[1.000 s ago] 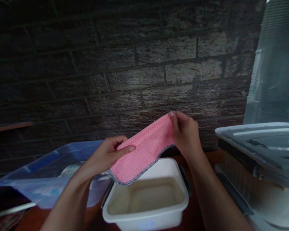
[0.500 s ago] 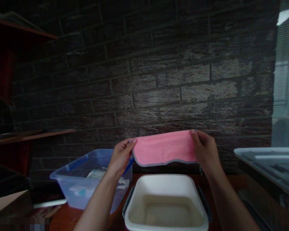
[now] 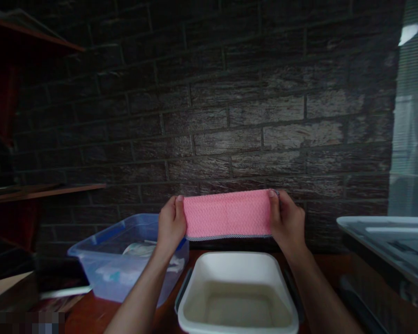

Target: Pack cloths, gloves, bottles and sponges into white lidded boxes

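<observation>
A pink cleaning cloth (image 3: 228, 214) with a black-and-white stitched edge is stretched level between my two hands, folded over along its top. My left hand (image 3: 172, 221) grips its left end, thumb up against the cloth. At the right end, my right hand (image 3: 287, 218) pinches the cloth between thumb and curled fingers. Below the cloth stands a white basin (image 3: 238, 266) with dark side handles; what looks like shallow, slightly cloudy water covers its bottom. The cloth hangs above the basin's far rim, apart from it.
A clear blue-tinted plastic bin (image 3: 104, 260) holding whitish items stands left on the reddish-brown table (image 3: 87, 315). To the right is a container with a pale lid (image 3: 386, 227). A dark brick wall (image 3: 212, 116) rises behind; wooden shelves (image 3: 48, 192) jut in at left.
The cloth is pulled straighter, its lower edge now level instead of wavy. My left hand has turned more upright and closed further around its end. Both hands shifted slightly left.
</observation>
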`<state>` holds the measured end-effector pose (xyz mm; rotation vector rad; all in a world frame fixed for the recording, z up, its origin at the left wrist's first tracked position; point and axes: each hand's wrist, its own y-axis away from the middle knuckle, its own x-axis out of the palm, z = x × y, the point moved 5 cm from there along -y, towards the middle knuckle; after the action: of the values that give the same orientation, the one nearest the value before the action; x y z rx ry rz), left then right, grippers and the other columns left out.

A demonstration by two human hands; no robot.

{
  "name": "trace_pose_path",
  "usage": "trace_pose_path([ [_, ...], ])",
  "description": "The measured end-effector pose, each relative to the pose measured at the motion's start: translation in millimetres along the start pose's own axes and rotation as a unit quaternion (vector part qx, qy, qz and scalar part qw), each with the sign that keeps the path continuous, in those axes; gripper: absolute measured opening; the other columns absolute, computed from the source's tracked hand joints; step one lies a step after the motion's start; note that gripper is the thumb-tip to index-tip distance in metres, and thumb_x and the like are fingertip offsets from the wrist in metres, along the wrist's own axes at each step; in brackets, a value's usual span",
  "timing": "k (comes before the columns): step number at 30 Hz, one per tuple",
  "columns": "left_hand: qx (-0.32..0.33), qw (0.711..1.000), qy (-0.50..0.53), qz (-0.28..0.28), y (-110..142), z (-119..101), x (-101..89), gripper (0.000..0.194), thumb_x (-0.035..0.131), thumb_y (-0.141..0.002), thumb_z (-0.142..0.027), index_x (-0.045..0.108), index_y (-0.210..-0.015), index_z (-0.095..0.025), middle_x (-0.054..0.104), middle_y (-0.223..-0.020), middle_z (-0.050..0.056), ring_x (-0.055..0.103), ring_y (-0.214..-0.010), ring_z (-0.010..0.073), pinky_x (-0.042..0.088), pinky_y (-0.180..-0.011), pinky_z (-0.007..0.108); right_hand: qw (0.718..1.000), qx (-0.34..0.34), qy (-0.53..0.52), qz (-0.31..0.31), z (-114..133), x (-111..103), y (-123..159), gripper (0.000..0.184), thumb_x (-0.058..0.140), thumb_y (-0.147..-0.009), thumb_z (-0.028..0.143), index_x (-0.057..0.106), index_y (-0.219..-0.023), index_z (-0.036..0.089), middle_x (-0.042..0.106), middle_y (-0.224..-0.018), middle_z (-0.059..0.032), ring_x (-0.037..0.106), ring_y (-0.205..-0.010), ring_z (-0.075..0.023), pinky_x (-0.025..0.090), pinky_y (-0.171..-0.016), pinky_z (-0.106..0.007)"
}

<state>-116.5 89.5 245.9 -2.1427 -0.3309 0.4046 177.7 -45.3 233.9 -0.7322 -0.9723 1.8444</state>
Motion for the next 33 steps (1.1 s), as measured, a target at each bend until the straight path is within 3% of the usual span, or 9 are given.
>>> trace_pose_path([
  [5,0.011,1.0,-0.016,0.003,-2,3,-1.9,0.039,0.044,-0.102,-0.042,0.051,-0.071,-0.02,0.051,-0.063,-0.002,0.046,-0.062,0.0147,0.029,-0.057,0.026,0.999,0.017,-0.011,-0.025,-6,-1,-2,0.037,0.044,-0.104,0.046,0.055,-0.078,0.022,0.053,-0.06,0.0027,0.053,-0.059,-0.0164,0.031,-0.057,-0.027],
  [10,-0.039,0.991,0.118,0.046,0,6,9.0,0.039,0.05,-0.099,-0.047,0.056,-0.073,-0.018,0.051,-0.067,-0.003,0.044,-0.063,0.0125,0.031,-0.056,0.023,0.998,0.037,-0.057,-0.013,-10,1,-4,0.041,0.044,-0.103,0.047,0.051,-0.072,0.021,0.049,-0.06,0.0035,0.049,-0.058,-0.0151,0.031,-0.057,-0.027],
  [16,-0.132,0.937,0.298,0.126,7,4,23.1,0.034,0.068,-0.087,-0.05,0.067,-0.084,-0.016,0.064,-0.075,0.0,0.053,-0.067,0.0128,0.038,-0.062,0.021,0.994,0.079,-0.068,-0.021,-19,-2,-6,0.045,0.047,-0.101,0.049,0.05,-0.067,0.02,0.049,-0.059,0.0032,0.046,-0.06,-0.0153,0.03,-0.057,-0.028],
  [20,-0.171,0.905,0.346,0.178,12,2,28.3,0.036,0.074,-0.082,-0.051,0.072,-0.087,-0.015,0.07,-0.08,0.004,0.059,-0.07,0.015,0.043,-0.066,0.024,0.992,0.097,-0.081,-0.022,-24,-3,-6,0.045,0.047,-0.1,0.049,0.053,-0.067,0.019,0.053,-0.061,0.002,0.048,-0.062,-0.0161,0.031,-0.058,-0.027],
  [25,-0.143,0.929,0.298,0.166,10,7,24.8,0.037,0.071,-0.085,-0.05,0.069,-0.075,-0.015,0.059,-0.065,-0.001,0.047,-0.058,0.0113,0.035,-0.056,0.022,0.99,0.117,-0.073,-0.018,-27,-3,-6,0.046,0.049,-0.099,0.051,0.057,-0.067,0.018,0.054,-0.059,0.0011,0.048,-0.06,-0.0164,0.03,-0.056,-0.028],
  [33,-0.107,0.949,0.275,0.112,4,8,18.5,0.038,0.07,-0.087,-0.049,0.066,-0.069,-0.016,0.056,-0.067,-0.002,0.045,-0.065,0.0117,0.034,-0.061,0.023,0.992,0.117,-0.035,-0.017,-29,-1,-6,0.047,0.048,-0.099,0.05,0.06,-0.067,0.017,0.058,-0.058,-0.0013,0.052,-0.059,-0.0188,0.032,-0.056,-0.029],
])
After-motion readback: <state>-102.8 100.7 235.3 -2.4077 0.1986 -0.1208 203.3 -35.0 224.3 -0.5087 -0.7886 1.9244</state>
